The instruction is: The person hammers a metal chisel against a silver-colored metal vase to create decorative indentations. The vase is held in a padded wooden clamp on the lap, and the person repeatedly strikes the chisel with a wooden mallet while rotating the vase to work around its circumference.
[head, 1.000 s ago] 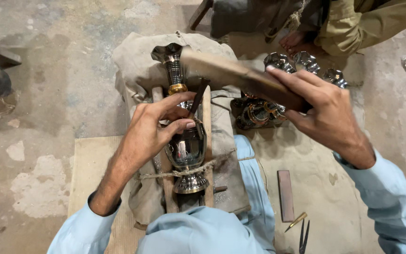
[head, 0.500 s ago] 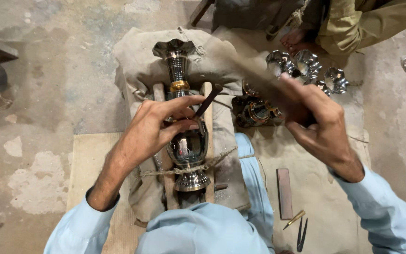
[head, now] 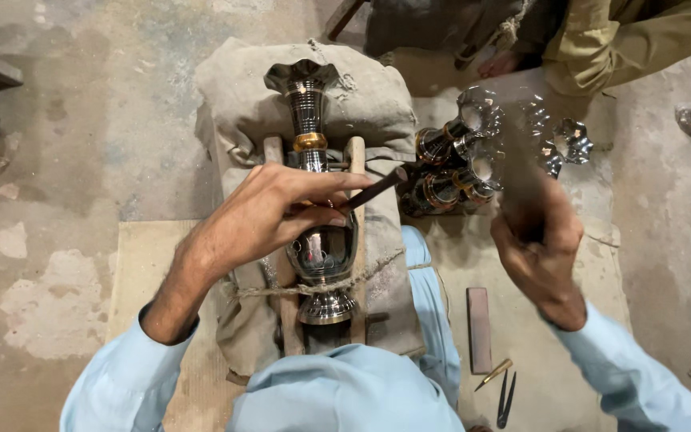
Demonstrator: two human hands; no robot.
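Note:
A shiny dark metal vase (head: 317,240) with a brass band lies on its side between two wooden bars, tied down with cord, on a stuffed sack (head: 361,104). My left hand (head: 273,216) rests on the vase's belly and pinches a thin dark chisel (head: 373,190), its point on the metal. My right hand (head: 537,240) is raised to the right, gripping a wooden mallet (head: 517,152) that is blurred by motion.
Several more finished vases (head: 457,160) lie in a pile right of the sack. A flat stone bar (head: 479,330), a brass punch (head: 493,374) and dark dividers (head: 506,398) lie on the mat at lower right. Another person's sleeve (head: 625,40) shows at top right.
My right hand has swung the mallet from above the vase out to the right and upright. The left hand and chisel have stayed on the vase.

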